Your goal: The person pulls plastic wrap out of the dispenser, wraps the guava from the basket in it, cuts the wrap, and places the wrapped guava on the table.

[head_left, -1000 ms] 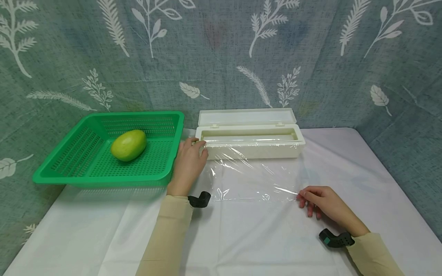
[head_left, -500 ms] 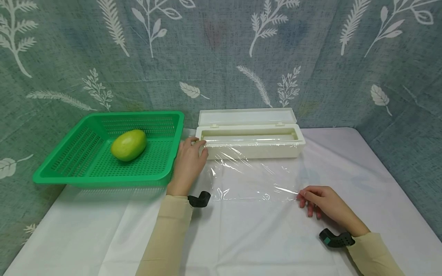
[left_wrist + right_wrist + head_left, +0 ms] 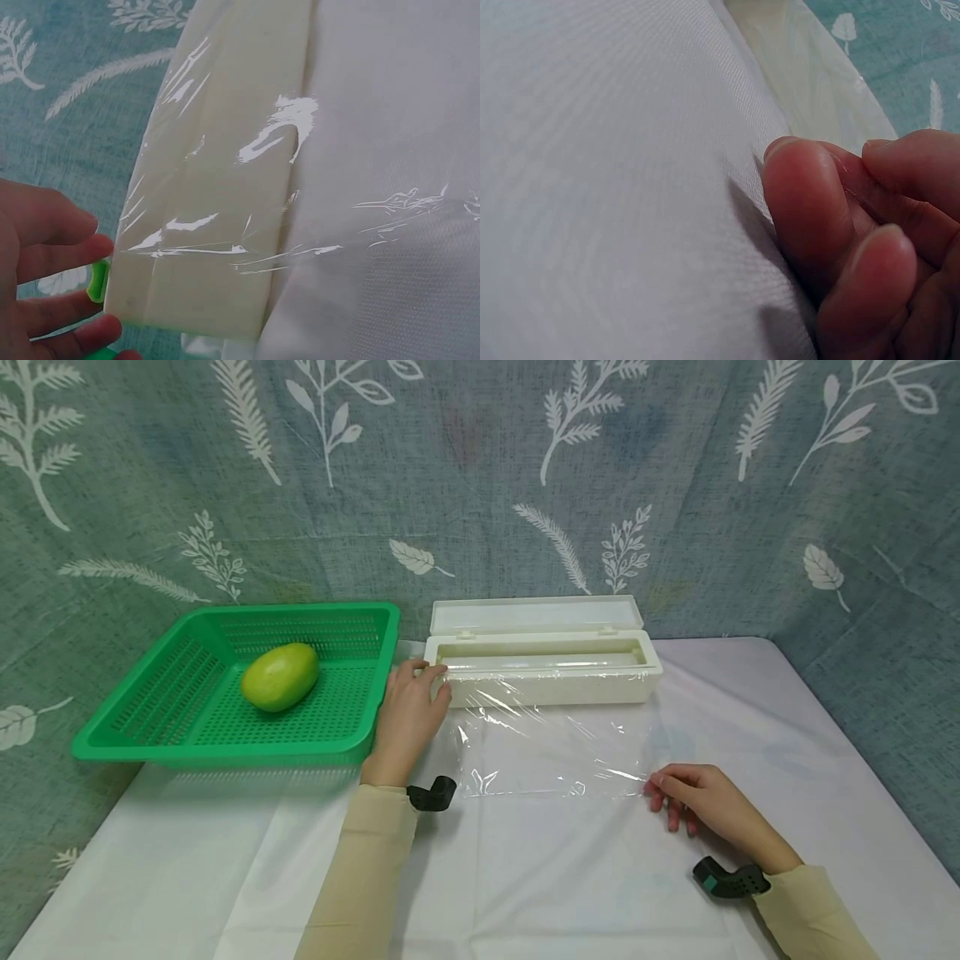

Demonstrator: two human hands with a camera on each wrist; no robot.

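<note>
A long cream cling film box [image 3: 651, 662] lies with its hinged lid [image 3: 536, 615] raised, a roll of film inside. Clear cling film [image 3: 555, 752] runs out over its front wall onto the white cloth. My left hand [image 3: 408, 718] touches the box's left end with loosely bent fingers; in the left wrist view, the fingertips of that hand [image 3: 49, 274] meet the box's end. My right hand [image 3: 708, 797] pinches the film's near right corner between thumb and forefinger. In the right wrist view, the other fingers of the right hand [image 3: 885, 240] hang curled by the cloth.
A green plastic basket [image 3: 217, 752] stands left of the box, close beside my left forearm. One yellow-green mango [image 3: 280, 677] lies in it. A leaf-patterned curtain [image 3: 480, 485] hangs right behind the box and basket. White cloth [image 3: 570, 885] covers the table.
</note>
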